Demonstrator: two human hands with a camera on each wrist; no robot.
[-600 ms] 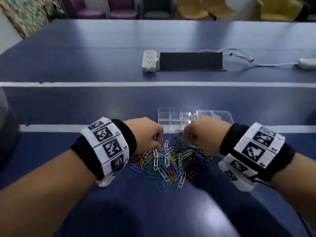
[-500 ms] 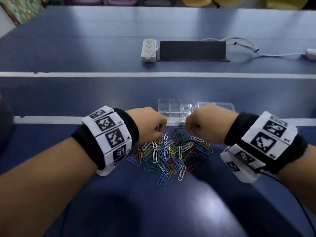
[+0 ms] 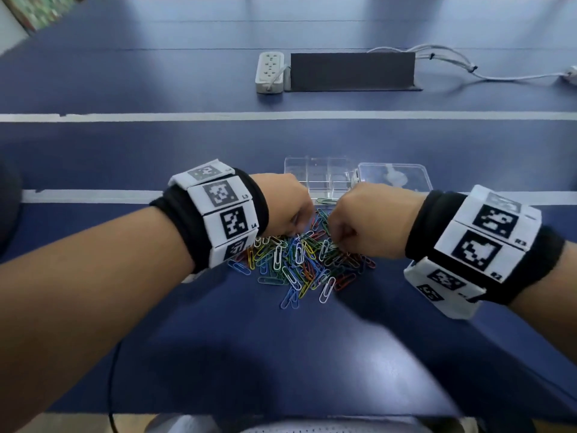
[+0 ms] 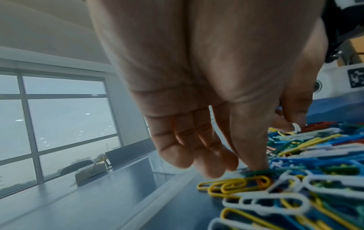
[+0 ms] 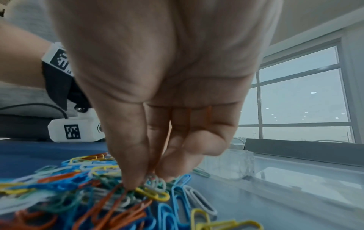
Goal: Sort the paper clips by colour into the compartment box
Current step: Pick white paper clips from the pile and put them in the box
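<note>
On the near part of the blue table [image 3: 312, 354]: mixed heap of paper clips [image 3: 299, 260] in white, blue, yellow, green and orange-red, lying loose and overlapping. Just beyond the heap, touching the white line [image 3: 93, 195]: clear compartment box [image 3: 315, 176], lid [image 3: 395, 176] swung open to its right; contents of the compartments too faint to tell.

Left hand [image 3: 287, 207] lowered over the far left edge of the heap, fingers curled downward; thumb tip pressed onto a green clip [image 4: 258, 172] beside yellow ones, forefinger down near a white clip [image 4: 295, 126]. Whether a clip is actually gripped: cannot tell.

Right hand [image 3: 362, 223] lowered over the far right part of the heap, close beside the left, thumb and forefinger closed on a pale clip [image 5: 155, 182] at the top of the pile, remaining fingers curled in.

Farther back: white power strip [image 3: 270, 71], dark panel [image 3: 351, 70], white cable [image 3: 468, 68]. Marker-printed bands on both wrists.
</note>
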